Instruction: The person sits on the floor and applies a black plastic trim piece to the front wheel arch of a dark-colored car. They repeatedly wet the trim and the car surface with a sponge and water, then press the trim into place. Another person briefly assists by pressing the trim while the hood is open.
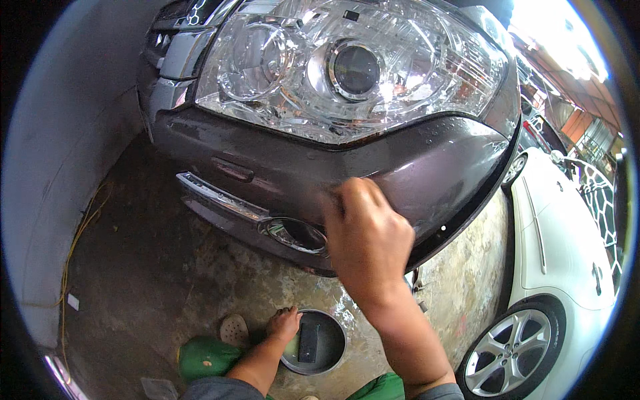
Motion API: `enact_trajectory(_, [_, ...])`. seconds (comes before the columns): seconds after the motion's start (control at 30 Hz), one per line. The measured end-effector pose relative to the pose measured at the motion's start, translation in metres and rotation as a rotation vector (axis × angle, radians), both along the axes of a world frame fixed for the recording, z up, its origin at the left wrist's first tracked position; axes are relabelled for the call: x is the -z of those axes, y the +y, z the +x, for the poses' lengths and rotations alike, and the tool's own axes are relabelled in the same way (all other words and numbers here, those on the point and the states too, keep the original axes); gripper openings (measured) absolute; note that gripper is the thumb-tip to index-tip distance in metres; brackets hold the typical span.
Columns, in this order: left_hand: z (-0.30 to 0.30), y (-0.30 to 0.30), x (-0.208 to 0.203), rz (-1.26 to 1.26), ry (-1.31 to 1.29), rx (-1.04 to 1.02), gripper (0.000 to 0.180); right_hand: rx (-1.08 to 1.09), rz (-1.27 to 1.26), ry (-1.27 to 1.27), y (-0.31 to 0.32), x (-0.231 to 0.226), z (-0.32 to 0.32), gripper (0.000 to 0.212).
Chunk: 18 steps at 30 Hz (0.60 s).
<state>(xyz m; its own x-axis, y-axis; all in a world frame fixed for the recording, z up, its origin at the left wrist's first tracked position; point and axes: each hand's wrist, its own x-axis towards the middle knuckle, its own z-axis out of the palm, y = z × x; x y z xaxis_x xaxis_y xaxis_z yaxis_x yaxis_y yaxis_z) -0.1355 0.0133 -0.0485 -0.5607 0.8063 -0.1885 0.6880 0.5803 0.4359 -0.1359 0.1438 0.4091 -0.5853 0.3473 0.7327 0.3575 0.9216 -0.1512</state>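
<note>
My right hand [370, 233] is raised in front of the dark purple-grey car bumper [407, 173], its fingers curled together. Motion smears the fingertips, and what they hold, if anything, is hidden. Lower down, my left hand [285, 323] closes over the left rim of a round dark basin [344, 343] on the floor. Inside the basin lies a dark rectangular block [308, 343] with something pale beside it. Above the bumper sits a large clear headlight [267, 67]. A round fog-light opening with a chrome ring [293, 235] is left of my right wrist.
A white car [553, 233] with a spoked wheel [510, 350] stands on the right. A grey wall [73, 120] rises at left, with a yellow cable [70, 260] along its foot. Below are my green-clad knee [200, 357] and a beige clog [234, 329] on the stained concrete floor [147, 267].
</note>
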Motion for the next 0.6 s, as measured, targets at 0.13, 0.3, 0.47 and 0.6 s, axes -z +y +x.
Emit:
enact_trajectory(0.13, [0.001, -0.001, -0.002, 0.013, 0.002, -0.003, 0.035, 0.059, -0.081, 0.173, 0.009, 0.002, 0.030, 0.020])
enact_trajectory(0.3, [0.004, 0.000, -0.003, -0.005, -0.006, 0.021, 0.033, 0.034, -0.029, 0.080, -0.005, 0.013, -0.010, 0.021])
enact_trajectory(0.47, [0.002, 0.002, -0.015, -0.021, -0.027, -0.004, 0.034, 0.078, -0.058, 0.179, 0.012, 0.015, 0.029, 0.019])
enact_trajectory(0.6, [0.004, 0.004, -0.009, 0.031, -0.048, -0.004, 0.034, 0.174, -0.257, 0.314, 0.008, 0.018, 0.045, 0.020])
